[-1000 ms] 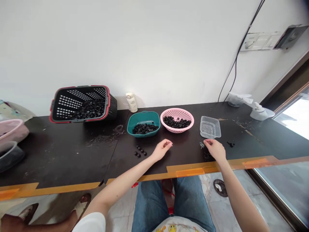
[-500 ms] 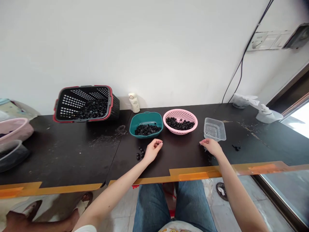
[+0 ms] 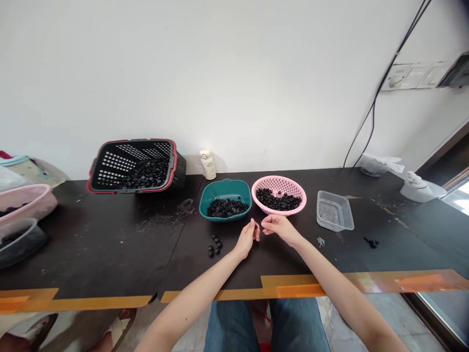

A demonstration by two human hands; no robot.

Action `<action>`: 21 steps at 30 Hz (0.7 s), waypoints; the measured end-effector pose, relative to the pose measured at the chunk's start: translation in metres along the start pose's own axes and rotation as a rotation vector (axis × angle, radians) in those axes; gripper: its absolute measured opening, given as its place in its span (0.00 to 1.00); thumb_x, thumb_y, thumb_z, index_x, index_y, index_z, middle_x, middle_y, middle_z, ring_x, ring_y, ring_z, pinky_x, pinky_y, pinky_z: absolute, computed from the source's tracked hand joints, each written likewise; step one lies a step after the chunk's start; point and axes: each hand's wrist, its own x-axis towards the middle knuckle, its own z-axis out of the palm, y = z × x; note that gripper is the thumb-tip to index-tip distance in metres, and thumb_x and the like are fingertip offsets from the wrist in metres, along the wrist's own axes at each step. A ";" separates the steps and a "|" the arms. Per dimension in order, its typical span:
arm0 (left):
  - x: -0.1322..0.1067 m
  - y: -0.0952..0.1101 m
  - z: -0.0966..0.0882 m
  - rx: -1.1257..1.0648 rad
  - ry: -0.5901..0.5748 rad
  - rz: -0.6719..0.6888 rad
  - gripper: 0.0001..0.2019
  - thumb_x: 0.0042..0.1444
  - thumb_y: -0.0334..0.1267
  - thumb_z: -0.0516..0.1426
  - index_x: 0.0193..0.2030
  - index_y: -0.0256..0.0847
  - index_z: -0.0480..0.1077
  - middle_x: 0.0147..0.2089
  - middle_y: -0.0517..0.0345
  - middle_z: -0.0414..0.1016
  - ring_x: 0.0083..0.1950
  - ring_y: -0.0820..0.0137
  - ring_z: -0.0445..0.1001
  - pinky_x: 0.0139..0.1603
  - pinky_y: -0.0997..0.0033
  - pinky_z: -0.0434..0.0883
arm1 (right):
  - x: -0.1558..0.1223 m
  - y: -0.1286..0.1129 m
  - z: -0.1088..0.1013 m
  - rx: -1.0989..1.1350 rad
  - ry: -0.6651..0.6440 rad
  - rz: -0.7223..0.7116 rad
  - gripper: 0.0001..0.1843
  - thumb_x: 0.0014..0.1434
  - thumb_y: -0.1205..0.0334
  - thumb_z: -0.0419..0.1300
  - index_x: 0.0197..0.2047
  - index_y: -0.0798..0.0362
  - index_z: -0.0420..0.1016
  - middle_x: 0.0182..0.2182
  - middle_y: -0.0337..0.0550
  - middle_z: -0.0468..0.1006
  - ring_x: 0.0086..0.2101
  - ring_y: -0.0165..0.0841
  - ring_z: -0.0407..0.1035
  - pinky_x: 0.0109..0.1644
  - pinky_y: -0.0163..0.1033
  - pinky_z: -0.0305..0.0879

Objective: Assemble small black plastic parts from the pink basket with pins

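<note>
My left hand [image 3: 248,238] and my right hand [image 3: 278,228] meet over the dark table [image 3: 110,244], just in front of the pink colander [image 3: 279,195] full of small black parts. The fingers of both hands are pinched together, and what they hold is too small to make out. A teal bowl [image 3: 225,201] with more black parts stands left of the colander. A few loose black parts [image 3: 215,245] lie on the table left of my left hand.
A clear plastic tray [image 3: 334,211] sits right of the colander, with small metal pieces [image 3: 320,241] and a black part [image 3: 372,242] near it. A black and red basket [image 3: 137,165] leans at the back left. Tubs [image 3: 22,215] stand at the far left. Orange tape edges the table front.
My right hand has come left from beside the clear tray to meet my left hand in front of the pink colander. The camera view has shifted slightly.
</note>
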 end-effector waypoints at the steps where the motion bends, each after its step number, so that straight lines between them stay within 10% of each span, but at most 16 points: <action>1: 0.000 -0.001 -0.001 -0.014 0.005 0.002 0.26 0.55 0.63 0.48 0.27 0.39 0.61 0.18 0.65 0.58 0.21 0.76 0.57 0.26 0.75 0.59 | 0.001 0.005 0.000 0.049 0.001 0.010 0.17 0.43 0.54 0.71 0.33 0.55 0.77 0.27 0.39 0.78 0.29 0.30 0.74 0.38 0.39 0.74; 21: -0.001 0.004 0.001 -0.116 -0.038 -0.020 0.18 0.54 0.52 0.58 0.37 0.36 0.67 0.36 0.55 0.73 0.35 0.74 0.72 0.43 0.70 0.70 | -0.011 0.015 0.003 -0.341 0.217 -0.424 0.07 0.56 0.58 0.61 0.36 0.51 0.76 0.34 0.44 0.79 0.35 0.37 0.75 0.44 0.44 0.73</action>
